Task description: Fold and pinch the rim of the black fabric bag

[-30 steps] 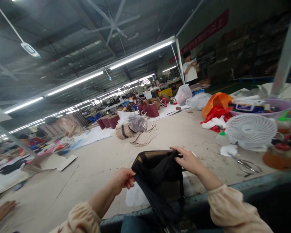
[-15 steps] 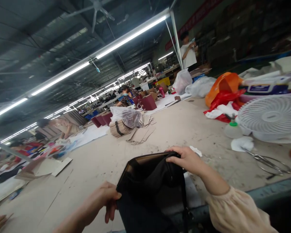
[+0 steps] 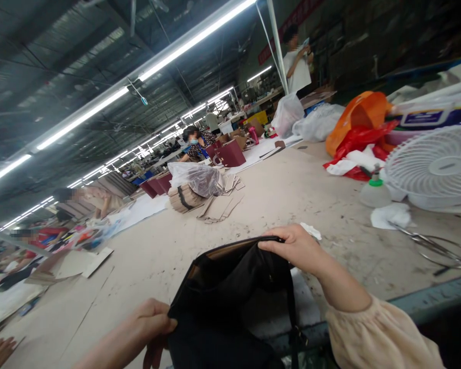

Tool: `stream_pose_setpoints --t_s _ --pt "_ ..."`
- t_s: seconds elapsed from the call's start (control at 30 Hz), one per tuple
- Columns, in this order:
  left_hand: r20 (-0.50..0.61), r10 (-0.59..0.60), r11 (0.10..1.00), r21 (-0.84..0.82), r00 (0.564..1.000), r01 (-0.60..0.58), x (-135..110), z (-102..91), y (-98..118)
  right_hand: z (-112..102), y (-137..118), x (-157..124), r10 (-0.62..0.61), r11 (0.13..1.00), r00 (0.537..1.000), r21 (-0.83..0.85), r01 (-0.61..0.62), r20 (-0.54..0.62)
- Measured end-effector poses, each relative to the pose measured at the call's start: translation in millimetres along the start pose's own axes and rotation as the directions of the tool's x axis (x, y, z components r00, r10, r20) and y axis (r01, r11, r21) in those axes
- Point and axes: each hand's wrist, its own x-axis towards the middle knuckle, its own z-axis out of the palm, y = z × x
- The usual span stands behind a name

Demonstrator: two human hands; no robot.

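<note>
A black bag (image 3: 223, 307) hangs at the near edge of the table, its mouth spread and a tan lining edge showing inside. My left hand (image 3: 153, 323) pinches the bag's left rim between thumb and fingers. At the far right corner of the rim, my right hand (image 3: 292, 246) grips the edge, thumb on the inner side. A thin black strap (image 3: 292, 312) with a metal buckle drops along the bag's right side. The lower part of the bag runs out of the picture.
Scissors (image 3: 438, 248), a white fan (image 3: 441, 166) and a green-capped bottle (image 3: 375, 189) are at the right. A stack of cardboard pieces (image 3: 186, 198) lies ahead under a plastic bag (image 3: 200, 177). Another person's hand (image 3: 0, 351) shows at lower left; co-workers stand farther back.
My left hand has moved left with the bag's rim, so the mouth is stretched wider. My right hand keeps its hold. The view has shifted slightly.
</note>
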Motion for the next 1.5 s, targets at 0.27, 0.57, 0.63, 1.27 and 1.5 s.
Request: stream_pose_setpoints --t_s 0.27,0.57,0.63,1.27,1.5 --pt "-0.345 0.58 0.55 0.834 0.738 -0.043 -38.3 8.2 38.8 4.4 4.1 -0.4 -0.077 0.995 0.997 -0.058 0.075 -0.031" --pt "-0.145 0.811 0.382 0.865 0.567 -0.325 15.1 57.6 84.7 -13.1 6.8 -8.0 -0.162 0.978 0.981 -0.118 0.174 0.108" --pt "-0.127 0.805 0.378 0.863 0.579 -0.336 24.1 56.7 85.7 -13.1 8.4 -6.9 -0.167 0.978 0.979 -0.105 0.179 0.115" --pt "-0.275 0.804 0.561 0.645 0.527 -0.519 65.5 30.4 87.2 10.5 7.1 -1.5 -0.33 0.893 0.925 -0.381 0.241 -0.189" --pt "-0.315 0.797 0.59 0.586 0.515 -0.556 71.4 31.1 88.1 17.0 6.4 1.0 -0.396 0.87 0.886 -0.407 0.278 -0.242"
